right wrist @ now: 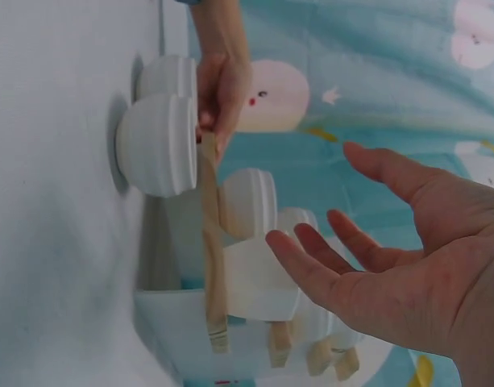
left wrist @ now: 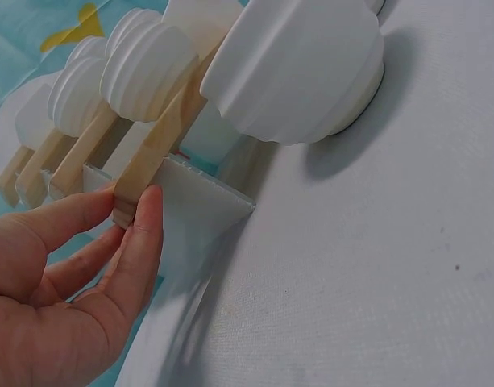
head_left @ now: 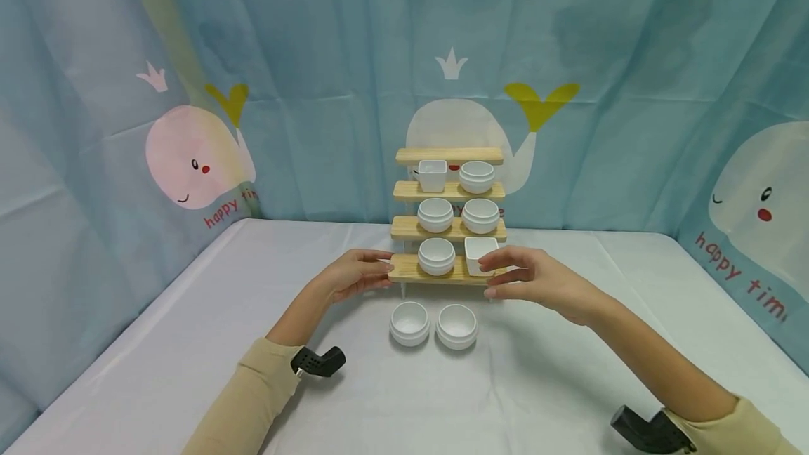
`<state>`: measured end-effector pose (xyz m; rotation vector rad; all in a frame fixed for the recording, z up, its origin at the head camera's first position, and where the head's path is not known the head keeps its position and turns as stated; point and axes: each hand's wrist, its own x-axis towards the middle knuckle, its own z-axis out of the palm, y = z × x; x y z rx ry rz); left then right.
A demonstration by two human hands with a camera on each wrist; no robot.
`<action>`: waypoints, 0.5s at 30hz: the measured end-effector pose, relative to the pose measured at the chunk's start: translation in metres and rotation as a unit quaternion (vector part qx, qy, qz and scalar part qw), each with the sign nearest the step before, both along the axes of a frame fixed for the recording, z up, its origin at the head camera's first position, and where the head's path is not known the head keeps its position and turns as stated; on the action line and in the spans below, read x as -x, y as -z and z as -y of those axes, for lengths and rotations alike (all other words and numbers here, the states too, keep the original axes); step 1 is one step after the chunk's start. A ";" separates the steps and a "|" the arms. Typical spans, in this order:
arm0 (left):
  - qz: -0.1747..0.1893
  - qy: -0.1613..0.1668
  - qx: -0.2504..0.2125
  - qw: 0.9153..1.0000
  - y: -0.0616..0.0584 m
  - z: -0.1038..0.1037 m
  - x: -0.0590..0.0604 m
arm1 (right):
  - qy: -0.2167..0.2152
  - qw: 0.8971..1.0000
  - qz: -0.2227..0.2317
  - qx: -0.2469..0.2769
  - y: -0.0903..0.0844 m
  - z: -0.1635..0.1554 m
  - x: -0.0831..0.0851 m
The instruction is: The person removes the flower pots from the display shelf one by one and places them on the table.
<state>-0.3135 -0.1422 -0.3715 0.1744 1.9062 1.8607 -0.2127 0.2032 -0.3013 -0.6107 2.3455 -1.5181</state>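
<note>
A tiered stand with wooden shelves (head_left: 404,269) holds white bowls, round and square, in pairs on its lower three steps. My left hand (head_left: 355,274) pinches the left end of the lowest shelf (left wrist: 146,165) between thumb and fingers. Near that shelf's right end, my right hand (head_left: 537,279) hovers with spread, slightly bent fingers and nothing between them. Closest to it is a square white bowl (head_left: 477,256); in the right wrist view a gap shows between the fingers and this square bowl (right wrist: 259,278). A round bowl (head_left: 436,256) stands left of the square one.
Two round white bowls (head_left: 409,324) stand side by side on the white tablecloth (head_left: 404,399) in front of the stand. The top shelf (head_left: 449,156) bears no bowl. A blue whale-print curtain (head_left: 316,90) hangs close behind the stand and along both sides.
</note>
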 end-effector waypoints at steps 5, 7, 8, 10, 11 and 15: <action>-0.002 0.003 -0.007 1.000 -0.002 0.001 -0.002 | 0.006 1.000 -0.011 -0.004 -0.007 -0.002 0.001; -0.002 0.004 -0.008 1.000 -0.003 0.001 -0.002 | 0.006 1.000 -0.018 -0.002 -0.010 -0.002 0.001; -0.001 0.004 -0.009 1.000 -0.003 0.001 -0.002 | 0.006 1.000 -0.021 0.000 -0.012 -0.003 0.002; 0.000 0.004 -0.009 1.000 -0.003 0.001 -0.002 | 0.007 1.000 -0.027 0.001 -0.015 -0.002 0.003; 0.000 0.004 -0.009 1.000 -0.003 0.001 -0.002 | 0.008 1.000 -0.030 0.001 -0.016 -0.002 0.004; -0.001 0.008 -0.009 1.000 -0.002 0.001 -0.002 | 0.018 0.999 -0.037 -0.012 -0.023 -0.001 0.007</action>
